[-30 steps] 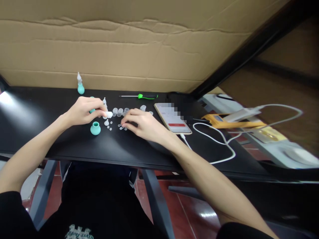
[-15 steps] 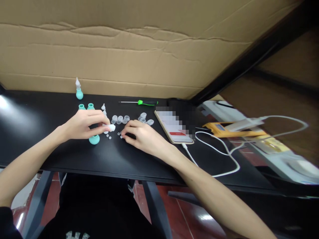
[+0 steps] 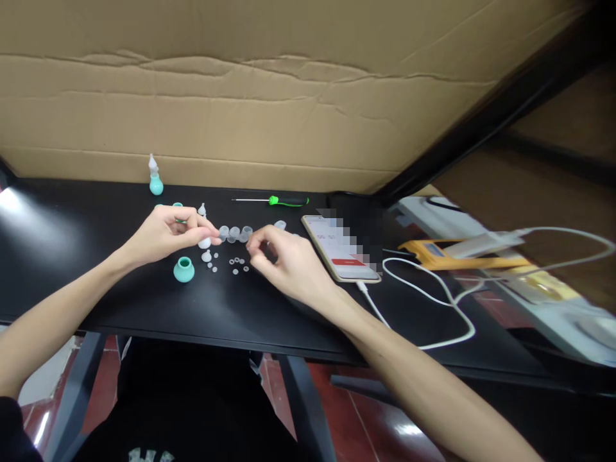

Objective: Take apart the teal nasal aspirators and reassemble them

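My left hand (image 3: pixel 176 232) has its thumb and fingers pressed round a small white part (image 3: pixel 205 243). My right hand (image 3: pixel 283 260) is curled at the right end of a row of clear cups (image 3: pixel 234 233), fingertips together; what they hold, if anything, is too small to tell. Below the cups lie several tiny rings and discs (image 3: pixel 235 271). A teal bulb (image 3: pixel 183 270) stands open end up below my left hand, and another teal bulb (image 3: pixel 178 207) is partly hidden behind it. White nozzle pieces (image 3: pixel 206 256) lie between my hands.
An assembled teal bulb with a nozzle (image 3: pixel 155 183) stands at the back left. A green and black screwdriver (image 3: pixel 289 201) lies near the cardboard (image 3: pixel 289 128). Right of my right hand are a phone (image 3: pixel 337 247), a white cable (image 3: pixel 469 321) and a yellow tool (image 3: pixel 433 253).
My right hand has lifted off the tiny rings and shifted right and slightly up. My left hand has tilted, and the white part between its fingers is more covered. The view has shifted slightly.
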`<state>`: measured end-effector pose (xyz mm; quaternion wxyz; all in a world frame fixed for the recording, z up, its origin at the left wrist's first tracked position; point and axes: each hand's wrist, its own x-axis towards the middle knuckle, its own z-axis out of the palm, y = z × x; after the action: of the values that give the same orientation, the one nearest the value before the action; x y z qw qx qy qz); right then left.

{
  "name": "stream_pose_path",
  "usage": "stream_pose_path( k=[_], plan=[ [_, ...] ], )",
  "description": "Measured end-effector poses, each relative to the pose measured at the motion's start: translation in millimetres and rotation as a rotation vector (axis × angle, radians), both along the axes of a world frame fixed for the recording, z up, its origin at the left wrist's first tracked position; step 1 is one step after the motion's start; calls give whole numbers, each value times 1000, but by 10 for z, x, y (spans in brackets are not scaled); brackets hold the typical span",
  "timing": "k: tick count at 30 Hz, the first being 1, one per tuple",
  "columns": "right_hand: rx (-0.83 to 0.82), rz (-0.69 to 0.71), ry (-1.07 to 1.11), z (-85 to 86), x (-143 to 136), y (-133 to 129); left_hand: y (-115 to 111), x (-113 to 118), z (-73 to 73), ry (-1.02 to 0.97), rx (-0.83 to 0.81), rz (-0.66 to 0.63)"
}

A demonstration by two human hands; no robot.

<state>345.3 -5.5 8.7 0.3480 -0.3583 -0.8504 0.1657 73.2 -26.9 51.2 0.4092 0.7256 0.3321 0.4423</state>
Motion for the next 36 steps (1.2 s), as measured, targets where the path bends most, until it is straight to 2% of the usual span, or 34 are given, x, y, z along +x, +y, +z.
stream_pose_path(
  k=[2,4,7,9,12,16,18,21,24,27,29,34,36],
  plan=[
    [-46,-61,80,46,0,-36,17,44,-1,-95,-163,1],
    [-78,-102,151,66,-1,-63,67,83,-4,-172,-257,17],
    [-117,-130,245,53,-8,-75,204,109,-19,-191,-281,24],
    [-160,-131,304,33,-14,-67,311,113,-24,-113,-238,14],
    [-253,-98,385,12,-19,-45,420,156,6,215,-36,61],
    [-326,-41,458,18,-20,-22,429,347,111,931,276,234],
    [-325,-32,472,35,-21,-21,417,455,156,1189,308,263],
    [-315,-24,492,68,-27,-29,429,537,176,1380,278,185],
    [-314,-14,521,97,-33,-30,454,503,164,1443,290,106],
    [-348,0,552,107,-42,-16,399,411,169,1458,355,108],
    [-394,14,579,104,-52,-8,295,352,186,1443,436,131],
    [-464,87,630,100,-89,-28,-45,287,195,1266,764,112],
    [-458,112,620,107,-100,-47,-135,293,174,1224,815,113]
  ],
)
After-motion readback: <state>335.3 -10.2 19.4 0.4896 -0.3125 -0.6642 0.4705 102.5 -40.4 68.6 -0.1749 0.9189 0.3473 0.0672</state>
